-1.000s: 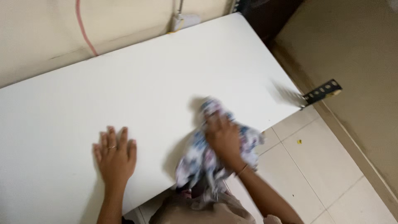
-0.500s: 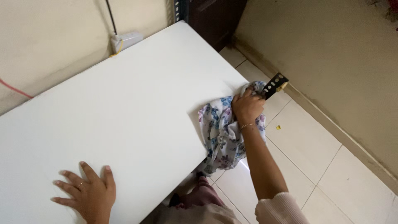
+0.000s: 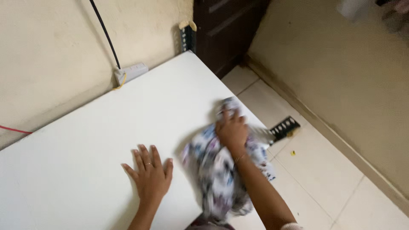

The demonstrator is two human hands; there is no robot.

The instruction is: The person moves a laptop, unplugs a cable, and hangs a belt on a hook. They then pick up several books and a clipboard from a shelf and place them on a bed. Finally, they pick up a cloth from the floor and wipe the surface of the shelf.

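My right hand (image 3: 232, 130) grips a crumpled floral cloth (image 3: 213, 170), white with blue and purple flowers, and presses it on the white table top (image 3: 85, 140) near the right edge. The cloth is blurred and hangs over the table's front edge. My left hand (image 3: 150, 173) lies flat on the table with fingers spread, a ring on one finger, just left of the cloth.
A white power strip (image 3: 130, 72) with a black cable sits at the table's back edge against the beige wall. A black perforated metal bracket (image 3: 284, 127) sticks out at the table's right corner. Dark furniture (image 3: 226, 30) stands behind, with a tiled floor (image 3: 341, 179) to the right.
My right hand has dragged the cloth from the right corner by the bracket back left onto the table. The view has shifted; my left hand stays flat on the top.
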